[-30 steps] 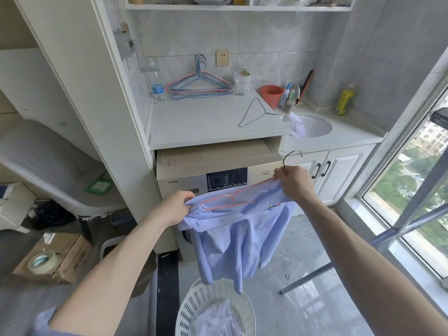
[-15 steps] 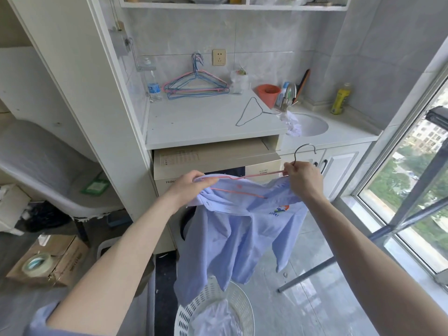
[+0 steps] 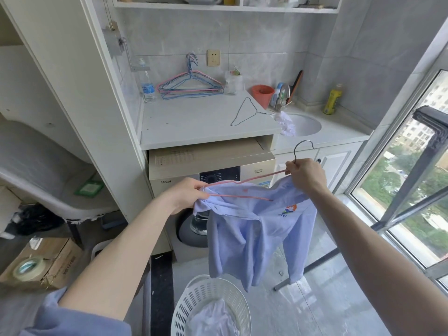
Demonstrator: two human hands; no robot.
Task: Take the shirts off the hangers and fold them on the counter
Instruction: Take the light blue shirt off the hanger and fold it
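A light blue shirt with a small chest logo hangs in front of the washing machine, still partly on a pink wire hanger. My left hand pinches the shirt's collar at the hanger's left end. My right hand grips the hanger just below its metal hook, which sticks up above my fist. The right arm of the hanger is bare; its lower bar lies across the collar. The white counter is behind and above the shirt.
Several pink and blue hangers lean on the back wall, and a grey hanger lies on the counter's right part. A white laundry basket with pale cloth stands on the floor below. A sink and window are at right.
Both hands have lifted the shirt and hanger higher and to the right. More of the hanger's right arm has come out of the shirt, and the body of the shirt hangs down longer.
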